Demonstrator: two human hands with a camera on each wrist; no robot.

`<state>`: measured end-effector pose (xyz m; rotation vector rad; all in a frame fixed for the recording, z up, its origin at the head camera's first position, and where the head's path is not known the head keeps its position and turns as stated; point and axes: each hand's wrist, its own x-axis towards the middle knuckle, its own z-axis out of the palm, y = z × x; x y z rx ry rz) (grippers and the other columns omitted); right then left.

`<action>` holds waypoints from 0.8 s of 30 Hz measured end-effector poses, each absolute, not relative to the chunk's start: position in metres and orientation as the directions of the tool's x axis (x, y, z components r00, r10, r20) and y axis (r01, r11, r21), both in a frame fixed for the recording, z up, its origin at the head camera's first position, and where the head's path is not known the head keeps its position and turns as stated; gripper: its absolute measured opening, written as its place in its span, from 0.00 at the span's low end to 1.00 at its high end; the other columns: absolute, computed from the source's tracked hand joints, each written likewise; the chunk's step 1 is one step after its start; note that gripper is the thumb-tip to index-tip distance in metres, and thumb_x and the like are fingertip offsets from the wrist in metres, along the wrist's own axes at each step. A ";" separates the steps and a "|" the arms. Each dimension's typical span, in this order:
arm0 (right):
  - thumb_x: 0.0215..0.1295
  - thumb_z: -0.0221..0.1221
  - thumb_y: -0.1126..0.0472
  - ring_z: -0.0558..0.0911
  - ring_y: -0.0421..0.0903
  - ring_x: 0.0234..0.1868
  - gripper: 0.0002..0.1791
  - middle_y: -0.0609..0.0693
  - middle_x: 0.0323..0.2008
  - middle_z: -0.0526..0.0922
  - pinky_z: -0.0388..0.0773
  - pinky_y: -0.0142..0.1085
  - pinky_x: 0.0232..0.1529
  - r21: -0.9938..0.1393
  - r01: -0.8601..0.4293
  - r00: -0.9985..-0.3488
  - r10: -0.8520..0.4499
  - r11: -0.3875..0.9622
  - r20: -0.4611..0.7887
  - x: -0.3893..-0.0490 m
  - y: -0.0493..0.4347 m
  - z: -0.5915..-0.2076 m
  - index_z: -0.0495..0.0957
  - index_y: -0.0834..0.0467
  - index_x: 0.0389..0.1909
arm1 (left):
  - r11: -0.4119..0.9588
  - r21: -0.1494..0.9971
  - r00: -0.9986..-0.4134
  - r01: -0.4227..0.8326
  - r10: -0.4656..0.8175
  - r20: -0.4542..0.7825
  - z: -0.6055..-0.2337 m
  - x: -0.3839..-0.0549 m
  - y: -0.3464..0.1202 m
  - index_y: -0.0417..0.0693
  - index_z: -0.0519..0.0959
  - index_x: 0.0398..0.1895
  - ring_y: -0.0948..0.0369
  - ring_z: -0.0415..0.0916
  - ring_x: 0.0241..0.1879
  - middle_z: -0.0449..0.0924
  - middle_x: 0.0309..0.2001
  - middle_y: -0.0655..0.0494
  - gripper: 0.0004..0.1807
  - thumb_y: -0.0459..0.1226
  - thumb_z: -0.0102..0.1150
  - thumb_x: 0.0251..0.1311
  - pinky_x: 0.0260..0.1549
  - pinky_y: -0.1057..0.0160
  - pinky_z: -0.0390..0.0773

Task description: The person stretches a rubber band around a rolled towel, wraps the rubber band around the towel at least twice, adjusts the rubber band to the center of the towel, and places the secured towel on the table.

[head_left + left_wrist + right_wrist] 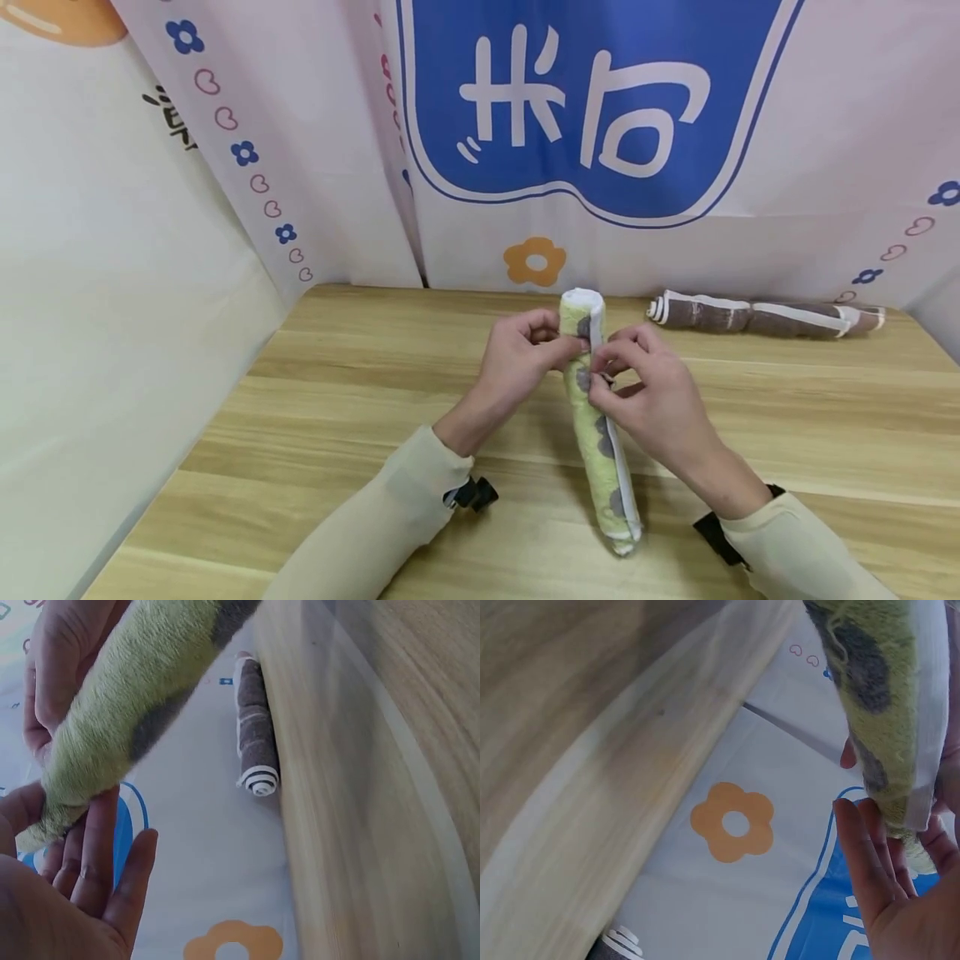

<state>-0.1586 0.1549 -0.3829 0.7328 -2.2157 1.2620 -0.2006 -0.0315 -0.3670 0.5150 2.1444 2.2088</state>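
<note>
A yellow-green rolled towel [592, 442] with grey spots and a white edge strip lies lengthwise in front of me, one end pointing at the back wall. Near its far end my left hand [517, 354] grips it, thumb on top. My right hand [656, 396] pinches at the white-edged side, slightly closer to me. A tiny dark thing shows by the right fingertips, too small to identify. In the left wrist view, the left hand [75, 900] holds the towel [135, 697] between thumb and fingers. The right wrist view has the right hand [900, 892] around the towel's end [889, 712].
A brown rolled towel [795, 320] with white edging lies at the table's back right, close to the wall. The wooden table [300, 417] meets a printed cloth backdrop [480, 242] at its back edge. Dark straps [472, 495] sit at both wrists.
</note>
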 end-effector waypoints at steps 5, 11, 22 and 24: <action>0.52 0.64 0.81 0.83 0.45 0.39 0.17 0.53 0.46 0.75 0.86 0.31 0.30 -0.597 -0.703 -0.705 -0.263 0.386 0.659 -0.159 0.155 -0.390 0.84 0.57 0.36 | -0.069 0.984 -0.971 0.162 0.166 0.172 -0.368 -0.202 -0.029 0.33 0.86 0.41 0.61 0.85 0.29 0.89 0.34 0.47 0.07 0.28 0.71 0.61 0.34 0.60 0.88; 0.52 0.63 0.83 0.85 0.47 0.40 0.18 0.53 0.46 0.75 0.86 0.33 0.29 -0.629 -0.709 -0.705 -0.299 0.318 0.643 -0.162 0.157 -0.390 0.82 0.57 0.35 | -0.042 0.984 -0.976 0.174 0.124 0.178 -0.367 -0.206 -0.032 0.36 0.85 0.39 0.60 0.85 0.30 0.89 0.33 0.48 0.07 0.30 0.73 0.60 0.35 0.61 0.88; 0.57 0.76 0.75 0.87 0.50 0.42 0.19 0.56 0.51 0.79 0.85 0.29 0.33 -0.507 -0.726 -0.651 -0.224 0.465 0.726 -0.157 0.145 -0.396 0.81 0.64 0.46 | 0.139 0.965 -0.974 0.222 0.083 0.212 -0.363 -0.201 -0.038 0.43 0.85 0.38 0.60 0.83 0.29 0.87 0.33 0.54 0.13 0.40 0.80 0.59 0.33 0.54 0.87; 0.54 0.77 0.75 0.87 0.51 0.41 0.21 0.57 0.51 0.79 0.85 0.29 0.33 -0.513 -0.715 -0.660 -0.215 0.474 0.720 -0.155 0.144 -0.395 0.80 0.65 0.47 | 0.125 0.969 -0.975 0.213 0.097 0.202 -0.363 -0.201 -0.038 0.44 0.86 0.39 0.60 0.83 0.28 0.87 0.33 0.54 0.14 0.41 0.81 0.58 0.33 0.53 0.88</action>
